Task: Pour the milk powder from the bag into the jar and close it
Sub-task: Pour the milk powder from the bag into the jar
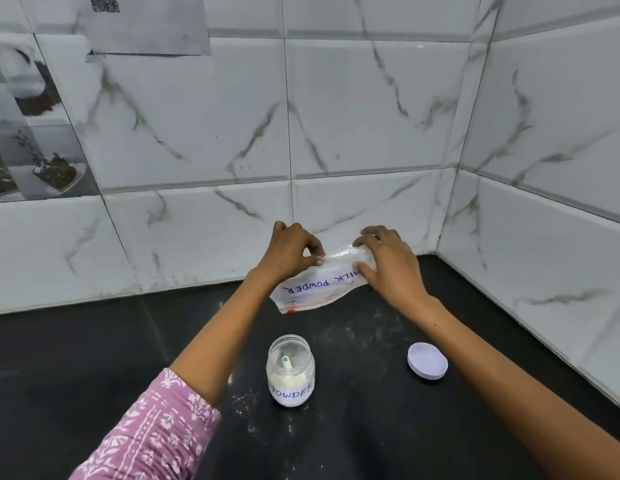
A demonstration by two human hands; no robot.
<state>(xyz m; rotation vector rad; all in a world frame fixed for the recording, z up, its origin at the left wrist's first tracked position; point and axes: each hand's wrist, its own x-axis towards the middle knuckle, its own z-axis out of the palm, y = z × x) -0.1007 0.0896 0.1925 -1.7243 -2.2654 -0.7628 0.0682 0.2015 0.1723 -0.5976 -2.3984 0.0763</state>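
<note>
A clear plastic bag (315, 287) labelled "MILK POWDER" is held above the black counter, tilted with its zip end down to the left. My left hand (291, 251) pinches its upper left edge and my right hand (388, 261) grips its right end. Below the bag, closer to me, stands an open clear jar (290, 370) labelled "POWDER", partly filled with white powder, with a small white scoop inside. The jar's white round lid (427, 365) lies flat on the counter to the jar's right.
The black counter (94, 375) meets white marble-pattern wall tiles at the back and on the right, forming a corner at the far right. Specks of spilled powder (246, 400) lie around the jar. My pink patterned sleeve (152, 434) is at the lower left.
</note>
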